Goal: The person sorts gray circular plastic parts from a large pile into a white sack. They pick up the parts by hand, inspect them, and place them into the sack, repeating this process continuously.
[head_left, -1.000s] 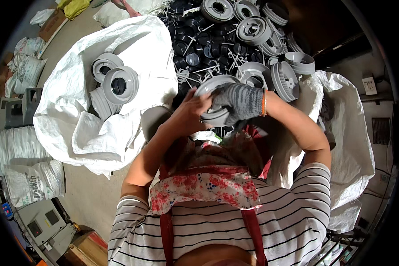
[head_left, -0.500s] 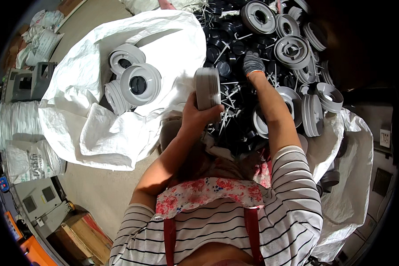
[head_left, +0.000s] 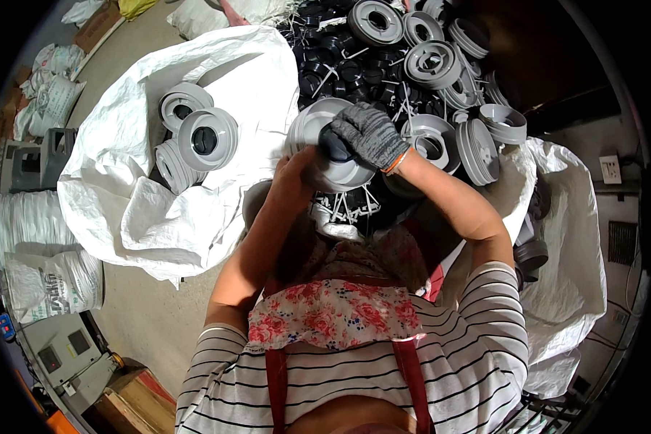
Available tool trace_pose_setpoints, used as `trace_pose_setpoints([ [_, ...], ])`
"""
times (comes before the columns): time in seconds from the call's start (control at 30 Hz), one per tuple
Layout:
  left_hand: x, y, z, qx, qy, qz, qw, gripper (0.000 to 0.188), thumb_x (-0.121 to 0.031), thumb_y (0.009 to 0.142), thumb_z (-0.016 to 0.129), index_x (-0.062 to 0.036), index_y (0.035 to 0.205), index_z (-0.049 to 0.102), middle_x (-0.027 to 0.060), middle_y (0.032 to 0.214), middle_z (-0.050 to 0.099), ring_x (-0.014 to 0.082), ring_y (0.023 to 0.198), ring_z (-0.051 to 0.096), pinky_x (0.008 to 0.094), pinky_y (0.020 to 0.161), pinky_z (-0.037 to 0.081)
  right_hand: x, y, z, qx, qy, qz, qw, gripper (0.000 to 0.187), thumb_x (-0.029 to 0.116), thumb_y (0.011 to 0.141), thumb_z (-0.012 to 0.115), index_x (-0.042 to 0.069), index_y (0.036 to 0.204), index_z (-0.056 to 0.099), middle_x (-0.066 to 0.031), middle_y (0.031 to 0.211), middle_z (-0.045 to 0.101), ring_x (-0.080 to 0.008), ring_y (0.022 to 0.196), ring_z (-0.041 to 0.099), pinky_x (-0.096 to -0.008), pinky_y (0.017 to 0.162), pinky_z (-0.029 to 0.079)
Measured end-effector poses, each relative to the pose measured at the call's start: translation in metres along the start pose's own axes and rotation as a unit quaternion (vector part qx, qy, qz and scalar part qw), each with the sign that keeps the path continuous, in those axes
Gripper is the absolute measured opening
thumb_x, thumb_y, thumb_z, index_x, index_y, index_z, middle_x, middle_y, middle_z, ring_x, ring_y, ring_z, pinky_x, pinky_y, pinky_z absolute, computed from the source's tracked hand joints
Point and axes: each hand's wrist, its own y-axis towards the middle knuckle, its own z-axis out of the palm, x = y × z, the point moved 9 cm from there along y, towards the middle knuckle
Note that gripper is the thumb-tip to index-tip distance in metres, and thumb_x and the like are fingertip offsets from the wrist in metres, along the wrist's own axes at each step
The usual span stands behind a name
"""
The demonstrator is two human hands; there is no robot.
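Observation:
Bare, my left hand (head_left: 296,177) grips the near left side of a round grey plastic ring (head_left: 315,117) in front of me. My right hand (head_left: 369,134), in a grey knitted glove, has its fingers closed on a black round cap (head_left: 333,145) at the ring's central opening. Whether the cap is seated there I cannot tell, as the glove covers part of it. Behind and beyond the ring lies a heap of black caps (head_left: 351,70) with thin white plastic sticks among them.
At left, an open white woven sack (head_left: 257,54) holds several grey rings, one with a black cap (head_left: 204,140) in its centre. More grey rings (head_left: 432,64) are piled at far right. Another white sack (head_left: 571,246) stands at right. Cardboard (head_left: 141,398) lies lower left.
My right hand has come from the heap to the grey ring with a black cap. The ring, edge-on before, now shows its open face. The view has shifted slightly.

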Motion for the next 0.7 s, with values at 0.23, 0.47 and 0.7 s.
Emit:
trace_pose_setpoints([
  [0.23,0.006,-0.028,0.001,-0.017,0.028,-0.028,0.999,0.03,-0.017,0.083,0.061,0.0058,0.102,0.057,0.0133,0.086,0.063,0.0234,0.077,0.063,0.0363,0.07,0.054,0.052,-0.029,-0.016,0.092,0.013,-0.065,0.993,0.058,0.036,0.068,0.07,-0.001,0.109,0.055,-0.0239,0.103,0.057,-0.0391,0.095,0.055,-0.0436,0.086,0.045],
  [0.47,0.001,-0.041,0.032,0.026,0.078,-0.075,0.994,0.031,-0.018,0.081,0.063,0.0064,0.099,0.058,0.0129,0.083,0.063,0.0226,0.071,0.062,0.0342,0.064,0.054,0.065,-0.055,-0.019,0.126,-0.036,-0.105,0.986,0.066,0.028,0.066,0.072,0.003,0.122,0.048,-0.0251,0.117,0.05,-0.0391,0.104,0.052,-0.0446,0.092,0.042],
  [0.7,-0.001,-0.047,0.046,-0.002,0.251,0.056,0.966,0.026,-0.006,0.08,0.066,0.0053,0.101,0.057,0.0077,0.084,0.063,0.0148,0.07,0.061,0.0287,0.06,0.053,0.026,-0.106,0.021,0.254,0.541,0.466,0.652,0.065,0.066,0.081,0.051,0.003,0.096,0.059,-0.0081,0.06,0.057,-0.0158,0.038,0.052,-0.0235,0.031,0.038],
])
